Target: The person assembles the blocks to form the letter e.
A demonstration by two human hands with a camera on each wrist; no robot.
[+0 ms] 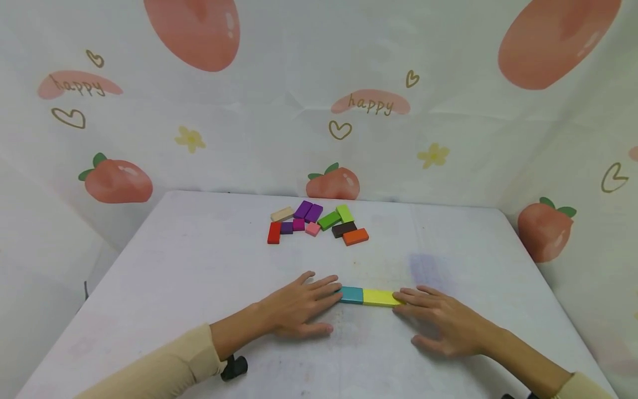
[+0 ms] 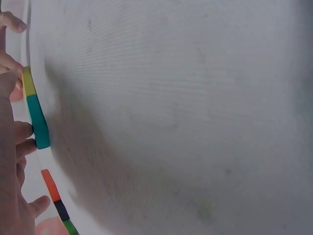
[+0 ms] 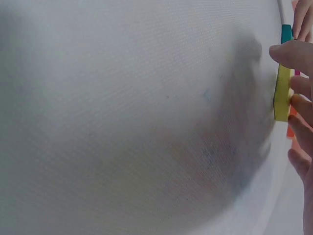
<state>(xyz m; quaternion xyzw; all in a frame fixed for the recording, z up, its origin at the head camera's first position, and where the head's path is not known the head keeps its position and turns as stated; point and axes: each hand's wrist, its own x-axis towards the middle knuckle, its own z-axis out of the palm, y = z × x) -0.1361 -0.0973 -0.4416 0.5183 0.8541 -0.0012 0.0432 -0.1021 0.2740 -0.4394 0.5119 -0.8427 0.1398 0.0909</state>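
A teal block (image 1: 352, 295) and a yellow block (image 1: 380, 298) lie end to end on the white table, their short ends meeting. From the left, my left hand (image 1: 306, 305) touches the outer end of the teal block with outstretched fingertips, the thumb held apart. On the other side, my right hand (image 1: 443, 318) rests its extended fingertips on the yellow block's outer end. In the left wrist view, fingers touch the teal block (image 2: 38, 122). In the right wrist view, fingertips lie on the yellow block (image 3: 282, 95), with the thumb away from it.
Farther back is a loose group of several blocks: red (image 1: 274, 233), beige (image 1: 282, 214), purple (image 1: 303, 209), pink (image 1: 313, 229), green (image 1: 329, 221), dark brown (image 1: 344, 229) and orange (image 1: 356, 237). Behind the table (image 1: 199, 249) hangs a peach-printed curtain (image 1: 279, 149).
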